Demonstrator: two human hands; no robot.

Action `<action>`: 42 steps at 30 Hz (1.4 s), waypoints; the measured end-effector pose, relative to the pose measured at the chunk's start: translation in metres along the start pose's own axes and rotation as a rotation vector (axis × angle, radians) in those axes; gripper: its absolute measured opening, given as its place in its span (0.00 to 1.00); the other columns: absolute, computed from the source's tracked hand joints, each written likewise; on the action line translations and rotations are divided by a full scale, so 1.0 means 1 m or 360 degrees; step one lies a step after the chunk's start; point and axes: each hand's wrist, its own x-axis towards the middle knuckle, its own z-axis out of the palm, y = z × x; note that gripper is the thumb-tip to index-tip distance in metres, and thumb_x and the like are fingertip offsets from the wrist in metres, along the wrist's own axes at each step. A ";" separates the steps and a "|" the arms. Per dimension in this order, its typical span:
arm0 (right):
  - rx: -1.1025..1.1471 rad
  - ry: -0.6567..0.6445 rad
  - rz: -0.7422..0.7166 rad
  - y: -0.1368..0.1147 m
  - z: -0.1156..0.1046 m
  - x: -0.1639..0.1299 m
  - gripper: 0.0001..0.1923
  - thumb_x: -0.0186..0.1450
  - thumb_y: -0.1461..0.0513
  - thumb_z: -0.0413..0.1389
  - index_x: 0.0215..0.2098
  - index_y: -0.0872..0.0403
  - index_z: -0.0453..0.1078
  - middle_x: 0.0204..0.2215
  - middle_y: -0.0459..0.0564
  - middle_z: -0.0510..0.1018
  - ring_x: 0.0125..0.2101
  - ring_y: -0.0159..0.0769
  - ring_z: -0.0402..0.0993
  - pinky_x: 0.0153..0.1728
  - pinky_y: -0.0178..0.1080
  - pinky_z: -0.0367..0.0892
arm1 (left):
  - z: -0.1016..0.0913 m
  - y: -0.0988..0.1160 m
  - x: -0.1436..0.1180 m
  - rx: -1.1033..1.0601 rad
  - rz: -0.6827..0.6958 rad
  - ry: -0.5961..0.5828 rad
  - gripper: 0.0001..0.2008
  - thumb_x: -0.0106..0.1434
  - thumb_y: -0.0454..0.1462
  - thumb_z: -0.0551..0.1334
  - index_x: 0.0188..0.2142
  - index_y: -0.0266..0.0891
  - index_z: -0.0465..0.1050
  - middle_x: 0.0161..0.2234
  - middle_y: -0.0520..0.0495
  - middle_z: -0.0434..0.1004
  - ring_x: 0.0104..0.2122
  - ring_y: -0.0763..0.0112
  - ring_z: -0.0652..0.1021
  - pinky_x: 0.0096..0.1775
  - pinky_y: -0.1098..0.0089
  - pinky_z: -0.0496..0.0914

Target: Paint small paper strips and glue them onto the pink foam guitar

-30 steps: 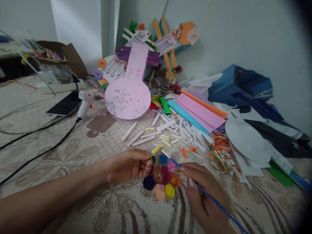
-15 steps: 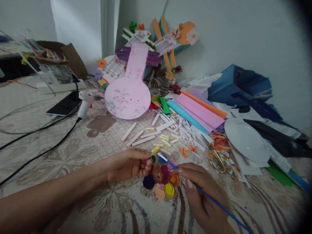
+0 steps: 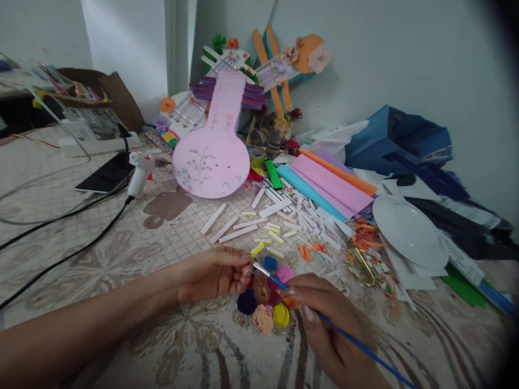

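Observation:
My left hand (image 3: 217, 273) pinches a small yellow-painted strip (image 3: 257, 249) between thumb and forefinger. In my right hand (image 3: 330, 319) is a blue-handled paintbrush (image 3: 279, 282), held like a pen, its tip close to the fingertips of the left; whether it touches the strip I cannot tell. Below both hands sits a cluster of round paint pots (image 3: 281, 315) in yellow, peach, dark blue, pink and other colours, partly covered by my fingers. Just beyond lie several small yellow and white strips (image 3: 239, 233) on the patterned tablecloth.
A pink guitar-shaped piece (image 3: 211, 162) leans against other decorated ones at the back. On the left are a white glue gun (image 3: 140, 174) with a black cord and a dark tablet (image 3: 106, 173). Gold-handled scissors (image 3: 363, 267), coloured sheets (image 3: 328, 183) and a white plate (image 3: 409, 232) lie right.
My right hand has brought the brush tip left and slightly down, closer to the left fingertips. The left hand still holds the yellow strip in nearly the same place.

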 end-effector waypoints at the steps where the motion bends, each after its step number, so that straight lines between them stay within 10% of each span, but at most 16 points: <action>1: 0.0018 0.0001 0.0012 0.000 0.000 0.000 0.15 0.61 0.72 0.49 0.45 0.56 0.66 0.40 0.51 0.74 0.43 0.31 0.72 0.42 0.33 0.70 | 0.000 0.000 0.000 0.0003 -0.0005 -0.0001 0.07 0.55 0.33 0.66 0.25 0.31 0.72 0.23 0.50 0.71 0.25 0.78 0.72 0.31 0.77 0.66; 42: -0.0210 0.0119 0.0070 0.003 -0.001 -0.005 0.16 0.61 0.71 0.49 0.46 0.55 0.66 0.40 0.52 0.74 0.43 0.34 0.72 0.42 0.35 0.71 | 0.000 -0.001 0.000 0.0101 0.0029 -0.0050 0.07 0.56 0.32 0.64 0.23 0.32 0.70 0.22 0.48 0.70 0.25 0.77 0.71 0.31 0.76 0.67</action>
